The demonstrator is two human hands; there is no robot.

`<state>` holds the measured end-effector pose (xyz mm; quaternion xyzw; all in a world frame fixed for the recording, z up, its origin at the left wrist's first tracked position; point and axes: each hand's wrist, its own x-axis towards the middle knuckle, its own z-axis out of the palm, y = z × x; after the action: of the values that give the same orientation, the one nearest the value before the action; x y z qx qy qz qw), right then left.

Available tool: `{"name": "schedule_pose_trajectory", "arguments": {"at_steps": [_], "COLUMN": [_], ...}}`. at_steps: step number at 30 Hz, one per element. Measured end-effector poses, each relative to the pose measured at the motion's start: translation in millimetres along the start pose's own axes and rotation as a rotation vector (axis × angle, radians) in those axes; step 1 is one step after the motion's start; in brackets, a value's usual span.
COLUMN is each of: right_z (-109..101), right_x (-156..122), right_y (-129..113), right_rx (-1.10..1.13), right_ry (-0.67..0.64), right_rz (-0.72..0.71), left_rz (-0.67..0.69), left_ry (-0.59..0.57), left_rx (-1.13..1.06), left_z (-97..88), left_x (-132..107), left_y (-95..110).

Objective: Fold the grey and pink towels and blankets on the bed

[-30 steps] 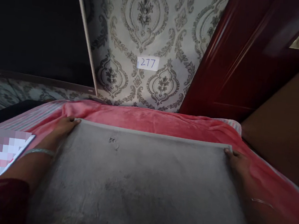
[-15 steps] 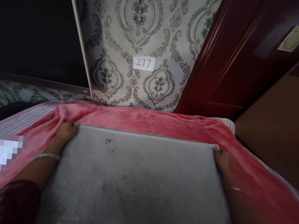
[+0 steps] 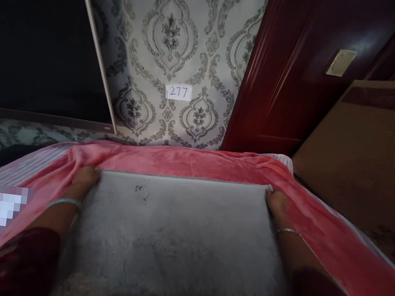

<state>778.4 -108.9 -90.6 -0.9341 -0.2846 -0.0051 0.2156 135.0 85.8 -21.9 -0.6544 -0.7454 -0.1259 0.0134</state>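
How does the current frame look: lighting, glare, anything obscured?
Head view: dim, with the gray sheet darkening toward the bottom; head view: soft glare on the dark red panel near the pale plate; head view: pixelation hides the lower left, but the number card reads clearly.

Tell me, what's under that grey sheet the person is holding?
Beyond the far edge of the grey sheet and at both sides, a pink blanket shows. Directly beneath is covered; whether the blanket continues there can't be seen.
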Motion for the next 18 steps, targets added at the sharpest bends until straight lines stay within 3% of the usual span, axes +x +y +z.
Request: {"name": "schedule_pose_trajectory", "arguments": {"at_steps": [3,6,9,11,14,18], "right_z": [-6,-6,5,15,26,28], "right_x": [-9,-30,-60,-79,-96,-97], "right_y": [-9,-36,-77,-104,-130,-140], "right_rx": [-0.031,-0.101,-0.089,-0.06,-0.067,-0.08], "right_ry": [0.072,0.169,-0.035,-0.176,-0.243,-0.202], "right_rz": [-0.094,-0.457,-0.842,-0.978,-1.005,-0.934], "left_rz": [0.117,0.36,0.691,0.796,0.821,0.786], "left_ry": [0.013,0.012,-0.089,-0.125,-0.137,-0.13], "left_rx": [0.091,0.12,0.049,0.001,-0.031,-0.064], "left_z": [-6.7,-0.4,17.8,30.5,42.6,45.9], "left_x": [-3,-15,-35,-46,-56,-54], "left_y": [18,56,105,134,159,165]}}
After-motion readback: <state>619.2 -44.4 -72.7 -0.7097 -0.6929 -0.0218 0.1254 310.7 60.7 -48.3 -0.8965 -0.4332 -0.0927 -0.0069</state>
